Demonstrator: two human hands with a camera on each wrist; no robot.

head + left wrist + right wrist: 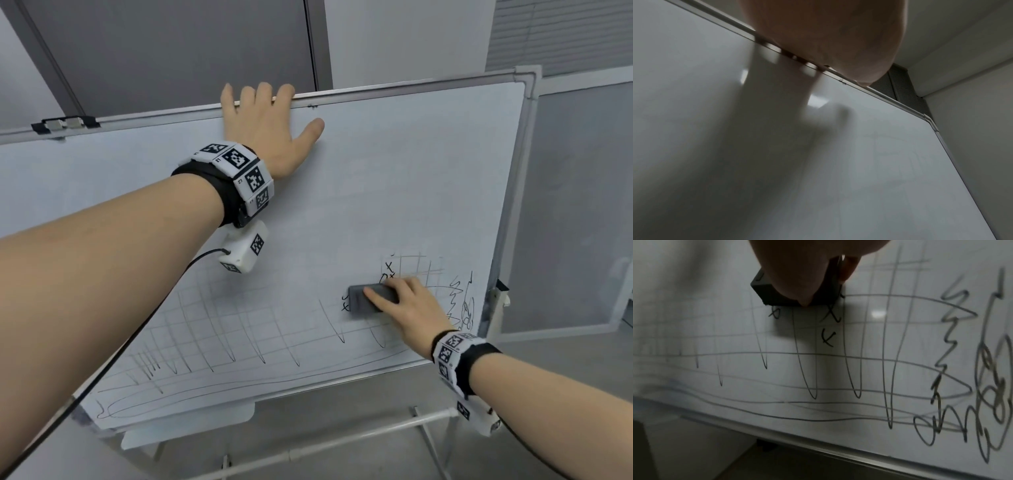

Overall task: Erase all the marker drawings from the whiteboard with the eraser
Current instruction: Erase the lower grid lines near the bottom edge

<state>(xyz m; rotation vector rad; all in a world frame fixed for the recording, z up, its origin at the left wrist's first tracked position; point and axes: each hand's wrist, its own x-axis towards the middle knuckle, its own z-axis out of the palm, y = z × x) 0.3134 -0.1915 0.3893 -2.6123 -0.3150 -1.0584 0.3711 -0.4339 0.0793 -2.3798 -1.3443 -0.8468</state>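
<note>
The whiteboard (pixel 394 192) leans back on its stand, bare in its upper half. Black marker drawings (pixel 239 329) fill the lower half: grid lines, loops, small crosses and a scribble (pixel 467 308) near the right edge. My right hand (pixel 407 301) grips a dark grey eraser (pixel 366 299) and presses it flat on the board over the crosses. In the right wrist view the eraser (pixel 772 290) sits under my thumb, above the drawings (pixel 859 361). My left hand (pixel 263 116) lies on the board, its fingers hooked over the top edge (pixel 869 91).
A white pen tray (pixel 191 425) hangs under the board's bottom edge. The stand's white tubes (pixel 342 442) cross below. A grey partition panel (pixel 579 205) stands close to the right. A black cable (pixel 113 353) runs from my left wrist.
</note>
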